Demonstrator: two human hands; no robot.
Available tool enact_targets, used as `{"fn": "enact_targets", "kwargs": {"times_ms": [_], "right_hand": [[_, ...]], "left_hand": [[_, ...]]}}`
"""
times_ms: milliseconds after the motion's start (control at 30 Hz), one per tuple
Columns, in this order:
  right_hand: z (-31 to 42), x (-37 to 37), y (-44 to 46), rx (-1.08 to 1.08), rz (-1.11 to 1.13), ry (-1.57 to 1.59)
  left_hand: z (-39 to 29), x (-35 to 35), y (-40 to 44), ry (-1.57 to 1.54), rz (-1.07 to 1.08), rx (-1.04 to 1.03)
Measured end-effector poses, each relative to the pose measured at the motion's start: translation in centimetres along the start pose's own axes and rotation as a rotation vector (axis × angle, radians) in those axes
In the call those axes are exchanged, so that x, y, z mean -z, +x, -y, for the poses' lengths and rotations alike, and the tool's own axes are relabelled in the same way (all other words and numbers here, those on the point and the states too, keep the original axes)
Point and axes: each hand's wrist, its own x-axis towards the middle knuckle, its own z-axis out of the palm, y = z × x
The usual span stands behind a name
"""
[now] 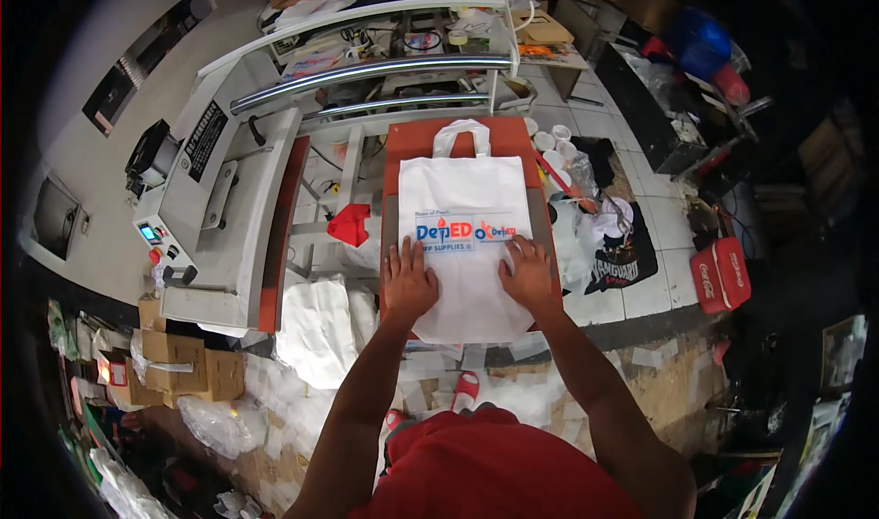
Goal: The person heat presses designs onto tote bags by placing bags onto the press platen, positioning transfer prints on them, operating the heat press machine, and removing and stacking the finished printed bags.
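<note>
A white tote bag [467, 290] lies flat on a red-brown platen [396, 144], its handle loop pointing away from me. Blue and red print with "DepED" runs across its middle. My left hand [410, 281] rests on the bag's left edge, fingers spread, just below the print. On the right edge, my right hand [528, 272] lies flat with its fingers apart, beside the smaller print. Neither hand grips anything.
Left of the platen stands a press machine [206, 199] with a lit display; its metal rails [366, 80] cross behind. White bags [316, 331] hang at the lower left near cardboard boxes [179, 359]. Plastic and dark cloth [632, 249] lie on the right, near a red cooler [721, 276].
</note>
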Motion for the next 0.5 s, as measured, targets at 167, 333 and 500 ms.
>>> {"fn": "enact_targets", "kwargs": {"times_ms": [167,333,500], "right_hand": [[0.0,-0.1,-0.1,0.000,-0.004,0.008],[0.5,1.1,0.3,0.035,-0.117,0.037],[2.7,6.0,1.5,0.036,-0.416,0.178]], "left_hand": [[0.3,-0.1,-0.2,-0.033,0.003,-0.003],[0.4,0.8,-0.3,-0.060,-0.022,0.004],[5.2,5.3,-5.1,-0.376,-0.243,-0.009]]}}
